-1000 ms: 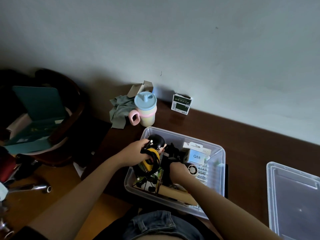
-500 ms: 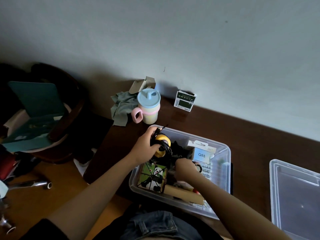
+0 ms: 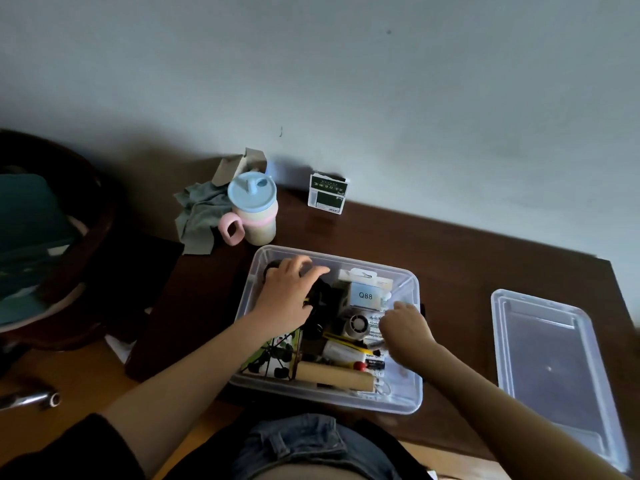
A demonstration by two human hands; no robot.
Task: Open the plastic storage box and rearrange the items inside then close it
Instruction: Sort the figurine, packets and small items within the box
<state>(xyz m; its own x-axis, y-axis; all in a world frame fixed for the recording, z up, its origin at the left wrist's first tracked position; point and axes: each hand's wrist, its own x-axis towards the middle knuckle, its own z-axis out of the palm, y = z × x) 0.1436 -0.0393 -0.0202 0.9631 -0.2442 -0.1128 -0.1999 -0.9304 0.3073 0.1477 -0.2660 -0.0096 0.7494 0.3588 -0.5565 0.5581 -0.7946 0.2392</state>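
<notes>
My clear plastic box (image 3: 398,398) sits open on the dark wooden table (image 3: 467,258), its lid (image 3: 554,358) lying to the right. My right hand (image 3: 403,329) curls among the packets; what it holds is hidden. My left hand (image 3: 287,296) presses spread fingers on something black at the far corner.

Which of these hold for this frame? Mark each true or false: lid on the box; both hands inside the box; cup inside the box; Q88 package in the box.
1. The lid sits on the storage box. False: it lies on the desk to the right, apart from it.
2. The left hand and right hand are both inside the box. True.
3. The lidded cup stands inside the box. False: it stands on the desk behind it.
4. The Q88 package is in the box. True.
</notes>
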